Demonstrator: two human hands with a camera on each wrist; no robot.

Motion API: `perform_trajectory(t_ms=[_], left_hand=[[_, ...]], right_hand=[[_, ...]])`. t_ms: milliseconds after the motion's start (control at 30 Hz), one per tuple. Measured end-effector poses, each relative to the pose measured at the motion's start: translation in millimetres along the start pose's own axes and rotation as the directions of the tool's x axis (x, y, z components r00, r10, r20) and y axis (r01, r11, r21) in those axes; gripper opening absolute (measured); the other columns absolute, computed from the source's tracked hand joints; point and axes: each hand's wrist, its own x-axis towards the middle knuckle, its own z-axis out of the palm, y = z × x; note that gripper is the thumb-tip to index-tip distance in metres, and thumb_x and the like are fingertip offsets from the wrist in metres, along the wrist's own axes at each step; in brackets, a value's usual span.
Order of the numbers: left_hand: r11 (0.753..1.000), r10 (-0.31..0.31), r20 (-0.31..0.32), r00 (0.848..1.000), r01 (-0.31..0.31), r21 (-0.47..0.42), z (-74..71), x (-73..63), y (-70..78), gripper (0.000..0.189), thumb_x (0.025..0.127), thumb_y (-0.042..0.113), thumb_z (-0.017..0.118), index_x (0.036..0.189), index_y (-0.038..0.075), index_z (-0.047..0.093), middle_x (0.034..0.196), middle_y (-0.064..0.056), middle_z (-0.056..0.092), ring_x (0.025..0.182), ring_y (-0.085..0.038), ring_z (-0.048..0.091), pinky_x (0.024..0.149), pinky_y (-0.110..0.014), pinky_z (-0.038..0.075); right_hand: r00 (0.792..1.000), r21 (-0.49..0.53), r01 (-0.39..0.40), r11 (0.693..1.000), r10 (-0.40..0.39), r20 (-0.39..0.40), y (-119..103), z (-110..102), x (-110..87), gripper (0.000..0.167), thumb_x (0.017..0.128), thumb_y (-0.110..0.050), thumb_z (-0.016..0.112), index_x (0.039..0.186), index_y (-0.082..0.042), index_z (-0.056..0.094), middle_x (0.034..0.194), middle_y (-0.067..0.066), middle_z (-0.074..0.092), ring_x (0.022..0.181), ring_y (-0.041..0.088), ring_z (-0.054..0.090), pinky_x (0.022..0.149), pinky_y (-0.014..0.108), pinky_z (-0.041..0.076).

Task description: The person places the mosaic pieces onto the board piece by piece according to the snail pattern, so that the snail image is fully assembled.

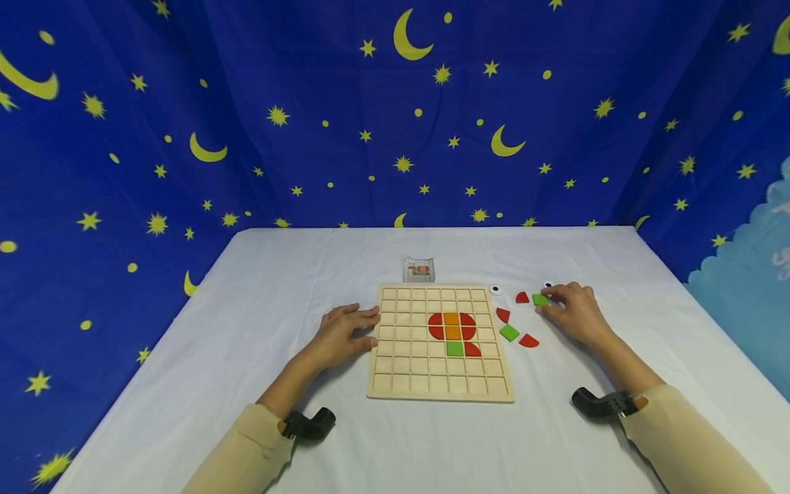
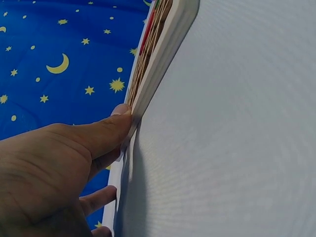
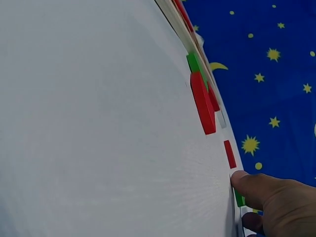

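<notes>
The wooden grid board lies on the table with red quarter-circle tiles, orange squares, a green square and a red corner tile set in its cells. My left hand rests against the board's left edge, its fingers fairly straight; in the left wrist view the thumb touches the frame. To the right of the board, my right hand pinches a green square tile between thumb and index finger. The right wrist view shows the thumb over this green tile, covering part of it.
Near the board's right side lie another green square, red quarter-circle tiles and a round eye piece. A second eye piece sits by the right fingertips. Behind the board is a small picture card. A blue star-patterned curtain surrounds the table.
</notes>
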Motion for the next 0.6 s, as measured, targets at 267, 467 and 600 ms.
perform_trajectory(t_ms=[267,467,600], left_hand=[[1.0,-0.002,-0.006,1.0,0.002,0.0,1.2,0.2,0.1,0.051,0.084,0.026,0.069,0.131,0.009,0.056,0.144,-0.004,0.048,0.139,-0.038,0.032,0.111,-0.059,0.016],[1.0,-0.007,-0.005,1.0,0.007,-0.002,1.2,-0.6,0.6,0.051,0.084,0.026,0.069,0.131,0.009,0.056,0.144,-0.003,0.048,0.139,-0.037,0.032,0.112,-0.059,0.016],[1.0,-0.004,-0.004,1.0,0.004,-0.003,0.3,-1.1,1.0,0.051,0.085,0.026,0.069,0.131,0.009,0.056,0.144,-0.003,0.048,0.139,-0.037,0.032,0.112,-0.059,0.015]], right_hand=[[0.997,-0.017,-0.012,1.0,0.013,0.071,4.3,-3.0,6.1,0.044,0.086,-0.023,0.065,0.123,0.0,0.06,0.113,0.024,0.055,0.101,0.035,0.041,0.08,0.044,0.035],[0.998,-0.016,0.007,1.0,-0.006,0.063,6.3,-3.4,3.6,0.039,0.087,-0.022,0.065,0.118,0.001,0.063,0.111,0.023,0.057,0.099,0.032,0.041,0.078,0.041,0.035],[0.999,-0.005,0.039,0.999,-0.039,0.019,7.5,-2.2,0.6,0.034,0.086,-0.02,0.066,0.113,0.001,0.066,0.104,0.021,0.058,0.094,0.03,0.041,0.073,0.035,0.032]])
